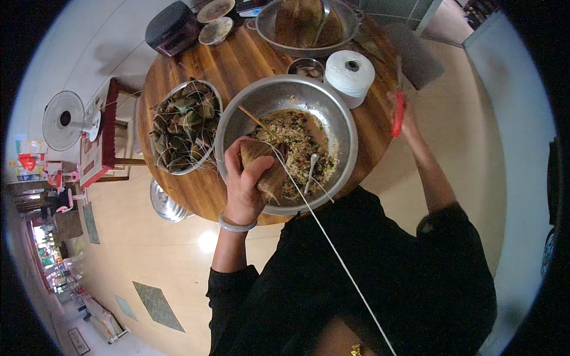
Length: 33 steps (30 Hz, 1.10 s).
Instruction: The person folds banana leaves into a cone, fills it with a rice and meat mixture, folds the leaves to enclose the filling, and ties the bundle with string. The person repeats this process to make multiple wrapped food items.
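Note:
My left hand (pixel 245 187), with a pale bangle at the wrist, grips a leaf-wrapped rice dumpling (pixel 260 162) over the near left of a big steel basin (pixel 231 109). White string (pixel 331 249) crosses the dumpling and stretches taut past my chest to the bottom of the picture. A short loose end lies over the basin's near rim. At the table's right edge, my right hand (pixel 407 115) holds red-handled scissors (pixel 397 113), blades pointing away from me; their exact opening is unclear. Rice filling (pixel 296 133), a metal spoon (pixel 311 171) and a wooden chopstick (pixel 256 120) are in the basin.
Left of the basin, a bowl (pixel 218 95) holds several string-tied dumplings (pixel 189 118). A string cone (pixel 349 75) and small bowl (pixel 291 66) stand behind it. Farther back are a leaf-filled pan (pixel 285 46) and a dark box (pixel 173 29) on the round wooden table (pixel 254 58).

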Each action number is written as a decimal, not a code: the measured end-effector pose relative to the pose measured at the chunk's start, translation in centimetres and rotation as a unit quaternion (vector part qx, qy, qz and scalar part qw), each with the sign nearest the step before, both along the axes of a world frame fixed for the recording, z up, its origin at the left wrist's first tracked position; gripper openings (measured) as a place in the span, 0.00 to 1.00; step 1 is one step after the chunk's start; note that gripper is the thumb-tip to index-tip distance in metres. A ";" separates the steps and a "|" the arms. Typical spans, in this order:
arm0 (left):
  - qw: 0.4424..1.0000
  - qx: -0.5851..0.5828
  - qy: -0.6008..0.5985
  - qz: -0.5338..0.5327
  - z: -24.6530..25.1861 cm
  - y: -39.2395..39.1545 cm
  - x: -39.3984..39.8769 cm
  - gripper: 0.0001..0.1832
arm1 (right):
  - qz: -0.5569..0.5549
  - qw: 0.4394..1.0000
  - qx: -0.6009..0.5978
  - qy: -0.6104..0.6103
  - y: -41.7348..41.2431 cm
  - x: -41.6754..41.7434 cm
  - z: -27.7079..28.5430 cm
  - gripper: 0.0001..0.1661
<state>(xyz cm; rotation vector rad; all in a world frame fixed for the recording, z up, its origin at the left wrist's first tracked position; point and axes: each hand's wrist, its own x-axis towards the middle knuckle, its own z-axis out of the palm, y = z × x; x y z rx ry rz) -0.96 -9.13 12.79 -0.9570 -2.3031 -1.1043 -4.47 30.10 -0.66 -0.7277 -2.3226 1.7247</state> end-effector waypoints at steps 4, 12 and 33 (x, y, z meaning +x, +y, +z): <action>1.000 0.012 -0.004 0.017 -0.6 0.1 0.1 0.30 | -0.002 0.920 0.375 -0.113 3.2 -0.9 -12.4 0.26; 0.998 0.003 -0.008 0.054 -1.2 -1.1 0.3 0.32 | 0.215 0.846 0.449 -0.191 -2.9 -0.9 -7.7 0.21; 0.996 0.063 -0.013 0.069 -1.5 -0.4 1.3 0.30 | 0.257 0.822 0.245 0.445 -20.3 2.3 13.6 0.10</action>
